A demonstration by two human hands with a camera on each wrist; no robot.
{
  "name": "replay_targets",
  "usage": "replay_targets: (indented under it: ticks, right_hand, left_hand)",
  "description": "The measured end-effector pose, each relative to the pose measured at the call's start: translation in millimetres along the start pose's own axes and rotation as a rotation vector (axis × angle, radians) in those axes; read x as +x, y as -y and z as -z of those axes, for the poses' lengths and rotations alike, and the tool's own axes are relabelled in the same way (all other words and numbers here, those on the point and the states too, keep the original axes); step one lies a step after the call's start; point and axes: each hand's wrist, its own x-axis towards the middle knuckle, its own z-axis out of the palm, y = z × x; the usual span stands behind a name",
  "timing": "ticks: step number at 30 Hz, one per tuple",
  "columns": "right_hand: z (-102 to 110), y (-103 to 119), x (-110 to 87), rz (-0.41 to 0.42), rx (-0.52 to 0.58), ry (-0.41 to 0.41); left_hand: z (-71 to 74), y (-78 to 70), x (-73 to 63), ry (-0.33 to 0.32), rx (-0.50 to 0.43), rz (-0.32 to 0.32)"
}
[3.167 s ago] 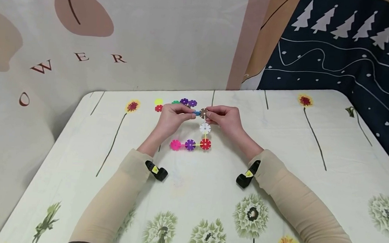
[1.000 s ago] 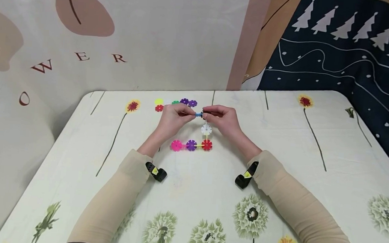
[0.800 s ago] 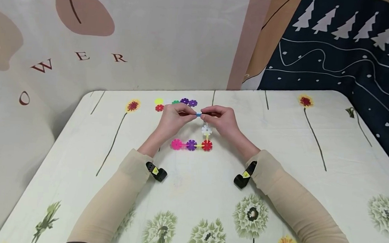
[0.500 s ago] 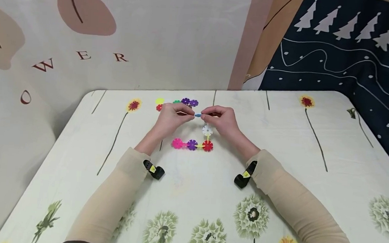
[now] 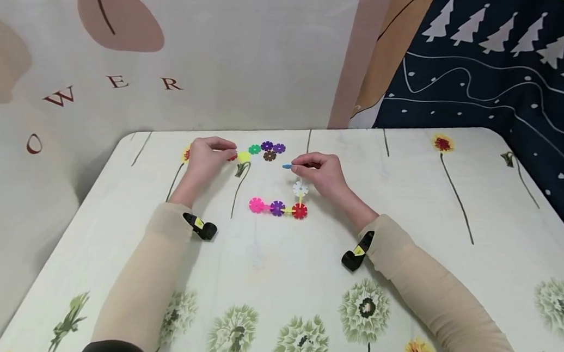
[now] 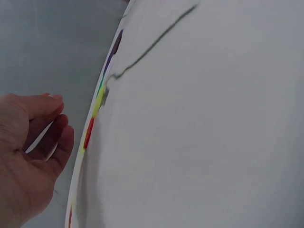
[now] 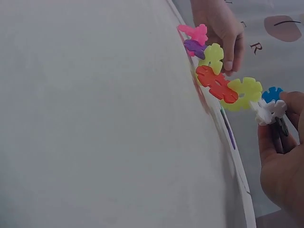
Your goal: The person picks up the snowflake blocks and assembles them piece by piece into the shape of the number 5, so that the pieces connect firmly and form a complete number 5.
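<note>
My right hand (image 5: pixel 325 173) pinches one end of an L-shaped chain of interlocking snowflake discs. A blue disc (image 5: pixel 287 166) pokes out past its fingertips. Below hang a white disc (image 5: pixel 300 188) and a red disc (image 5: pixel 299 211); from there the chain turns left through a purple disc (image 5: pixel 277 208) to a pink disc (image 5: pixel 256 205). In the right wrist view, dark pieces and the white disc sit at the fingers. My left hand (image 5: pixel 204 162) hovers at the loose red disc (image 5: pixel 232 157), fingers loosely bent; in the left wrist view nothing shows between them.
Beside the red one lie a loose yellow disc (image 5: pixel 244 157), a green disc (image 5: pixel 255 149), purple discs (image 5: pixel 266 146) and a brown disc (image 5: pixel 270 156). They rest near the back edge of the flower-print tablecloth (image 5: pixel 266 262), in front of a curtain (image 5: pixel 251 48).
My left hand has let go of the blue disc and moved left to the loose discs. The yellow disc now lies right of the red one. My right hand keeps hold of the chain.
</note>
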Motion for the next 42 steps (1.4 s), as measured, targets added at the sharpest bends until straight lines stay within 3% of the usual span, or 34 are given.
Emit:
replay_targets:
  ticks: [5, 15, 30, 35, 42]
  right_hand:
    - [-3, 3, 1.4, -0.001, -0.007, 0.018]
    - [1, 1, -0.5, -0.014, -0.024, -0.009]
    - [1, 1, -2.4, -0.011, 0.012, 0.004]
    - [2, 1, -2.2, -0.030, 0.010, -0.017]
    - [0, 2, -1.0, -0.025, 0.010, -0.019]
  left_hand:
    - [9.4, 11.5, 7.9, -0.006, 0.011, 0.053]
    - [3.9, 10.7, 16.4, 0.100, 0.095, 0.064]
    - [6.9, 5.9, 7.6, 0.177, 0.183, 0.049]
    - [5.8, 8.2, 3.7, 0.212, 0.169, 0.037]
    - [9.3, 6.4, -5.1, 0.264, 0.092, 0.084]
